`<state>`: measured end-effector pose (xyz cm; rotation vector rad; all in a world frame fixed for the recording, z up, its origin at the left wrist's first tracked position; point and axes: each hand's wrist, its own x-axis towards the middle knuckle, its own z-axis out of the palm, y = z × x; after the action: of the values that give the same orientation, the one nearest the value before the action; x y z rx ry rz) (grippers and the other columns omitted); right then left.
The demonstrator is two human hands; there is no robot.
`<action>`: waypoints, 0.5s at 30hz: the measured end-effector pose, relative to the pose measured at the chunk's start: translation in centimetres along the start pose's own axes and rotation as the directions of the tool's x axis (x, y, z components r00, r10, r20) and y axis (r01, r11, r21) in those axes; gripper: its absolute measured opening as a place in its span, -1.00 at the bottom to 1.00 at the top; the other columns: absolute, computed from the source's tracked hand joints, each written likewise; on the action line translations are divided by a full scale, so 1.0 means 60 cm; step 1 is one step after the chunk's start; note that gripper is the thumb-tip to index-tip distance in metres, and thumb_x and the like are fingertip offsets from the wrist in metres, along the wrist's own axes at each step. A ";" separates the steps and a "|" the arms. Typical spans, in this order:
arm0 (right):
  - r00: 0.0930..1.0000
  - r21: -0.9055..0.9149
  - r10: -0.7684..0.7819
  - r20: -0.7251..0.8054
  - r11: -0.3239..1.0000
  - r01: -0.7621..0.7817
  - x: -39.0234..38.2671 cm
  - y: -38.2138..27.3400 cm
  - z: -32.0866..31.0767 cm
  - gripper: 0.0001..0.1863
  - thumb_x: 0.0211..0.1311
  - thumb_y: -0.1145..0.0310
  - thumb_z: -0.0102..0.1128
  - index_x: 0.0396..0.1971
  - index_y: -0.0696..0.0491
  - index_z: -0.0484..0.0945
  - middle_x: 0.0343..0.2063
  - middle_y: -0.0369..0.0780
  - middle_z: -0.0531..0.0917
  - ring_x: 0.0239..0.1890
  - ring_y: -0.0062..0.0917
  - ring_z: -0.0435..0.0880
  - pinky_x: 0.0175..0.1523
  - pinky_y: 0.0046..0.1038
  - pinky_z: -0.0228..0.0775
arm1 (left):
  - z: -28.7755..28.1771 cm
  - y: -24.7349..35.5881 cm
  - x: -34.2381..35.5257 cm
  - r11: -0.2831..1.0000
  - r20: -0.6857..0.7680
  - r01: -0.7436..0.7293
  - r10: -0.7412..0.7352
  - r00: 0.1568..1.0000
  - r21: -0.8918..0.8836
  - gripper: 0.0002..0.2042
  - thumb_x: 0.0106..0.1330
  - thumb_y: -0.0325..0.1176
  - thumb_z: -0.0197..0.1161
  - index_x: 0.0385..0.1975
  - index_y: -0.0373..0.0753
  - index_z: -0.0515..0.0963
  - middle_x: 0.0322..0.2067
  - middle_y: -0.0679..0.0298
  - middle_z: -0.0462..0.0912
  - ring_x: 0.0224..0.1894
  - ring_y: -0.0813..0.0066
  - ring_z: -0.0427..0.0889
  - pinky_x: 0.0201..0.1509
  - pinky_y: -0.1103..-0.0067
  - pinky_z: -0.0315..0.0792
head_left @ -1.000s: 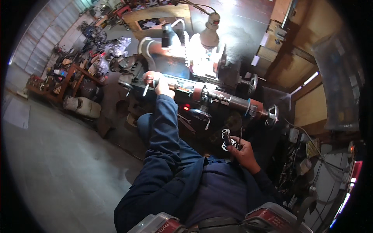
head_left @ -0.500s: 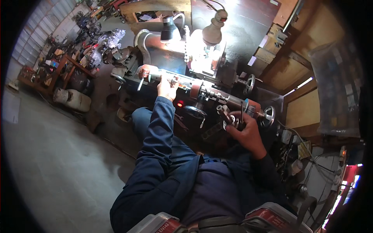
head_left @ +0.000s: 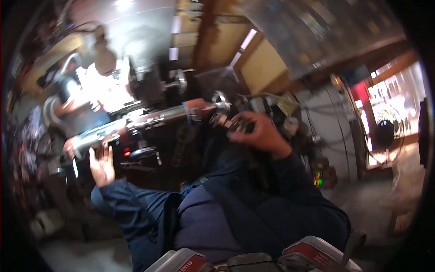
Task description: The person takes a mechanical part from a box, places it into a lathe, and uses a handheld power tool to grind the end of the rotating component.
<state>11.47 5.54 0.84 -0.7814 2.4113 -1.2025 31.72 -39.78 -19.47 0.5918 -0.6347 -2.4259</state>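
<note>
My left hand [head_left: 103, 167] is open, palm up with its fingers stretched out, at the near edge of a long shiny machine shaft [head_left: 102, 132]. Whether the fingertips touch the machine cannot be made out. My right hand [head_left: 259, 134] is closed around a small metal part [head_left: 224, 121] with a stepped, cylindrical end that sticks out past the fingers. Blur hides its exact kind. Just beyond this hand are the machine's orange-painted end [head_left: 195, 104] and a bright metal handwheel [head_left: 221, 100].
A lamp [head_left: 105, 61] throws strong glare on the machine. Another handwheel [head_left: 144, 153] hangs below the shaft. To the right, cables run along a pale wall [head_left: 328, 122], with a fan [head_left: 385, 132] by a bright opening. Wooden panels [head_left: 265, 56] stand behind.
The view has swung to the right, bringing the fan and opening in and shifting the machine left. My left hand's fingers have come off the shaft and opened. My right hand still holds the metal part.
</note>
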 end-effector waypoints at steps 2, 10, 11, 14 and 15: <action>0.908 0.136 0.344 -0.240 0.938 -0.320 -0.039 0.017 -0.079 -0.55 -0.02 0.21 0.49 -0.20 0.19 0.62 -0.45 -0.25 0.69 -0.40 -0.62 0.61 -0.21 -0.50 0.45 | 0.048 0.004 -0.069 0.953 -0.174 0.046 0.008 0.985 0.301 -0.61 0.50 -0.21 0.04 0.19 -0.32 0.37 0.01 0.06 0.60 0.08 0.25 0.58 0.22 0.30 0.44; 0.515 -0.014 0.454 -0.727 0.740 -0.672 -0.191 0.275 -0.236 -0.42 -0.01 0.03 0.44 -0.23 0.30 0.59 -0.44 -0.06 0.68 -0.38 -0.33 0.67 -0.19 -0.31 0.47 | -0.109 0.053 -0.159 -0.668 0.186 0.326 0.575 0.797 0.669 -0.32 0.27 0.06 0.32 0.18 -0.41 0.40 0.23 -0.09 0.39 0.27 0.15 0.38 0.34 0.33 0.23; 0.513 -0.060 0.420 -0.749 0.727 -0.683 -0.210 0.323 -0.229 -0.38 -0.01 0.00 0.44 -0.24 0.33 0.58 -0.40 0.02 0.67 -0.33 -0.21 0.67 -0.15 -0.24 0.46 | -0.117 0.053 -0.152 -0.279 -0.033 0.215 0.539 0.842 0.936 -0.29 0.27 0.07 0.32 0.21 -0.41 0.37 0.24 -0.10 0.37 0.27 0.14 0.37 0.34 0.34 0.22; 0.572 -0.174 0.381 -0.727 0.703 -0.690 -0.180 0.448 -0.190 -0.34 0.00 -0.02 0.43 -0.21 0.36 0.57 -0.36 0.09 0.68 -0.25 -0.06 0.67 -0.10 -0.17 0.46 | -0.116 0.059 -0.177 0.237 -0.263 0.170 0.446 0.856 0.957 -0.23 0.25 0.07 0.33 0.26 -0.44 0.30 0.23 -0.09 0.39 0.25 0.15 0.40 0.33 0.38 0.23; 0.579 -0.223 0.393 -0.714 0.657 -0.720 -0.175 0.488 -0.180 -0.35 0.02 -0.01 0.42 -0.18 0.36 0.57 -0.35 0.08 0.69 -0.22 -0.04 0.67 -0.09 -0.16 0.46 | -0.092 0.050 -0.177 0.052 -0.213 0.213 0.451 0.867 0.976 -0.21 0.26 0.09 0.31 0.26 -0.46 0.29 0.21 -0.12 0.42 0.23 0.13 0.42 0.32 0.39 0.25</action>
<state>4.74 33.10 -15.94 0.4471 3.1825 -0.5814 43.76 -37.23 -19.34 1.5300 -2.0694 -1.0712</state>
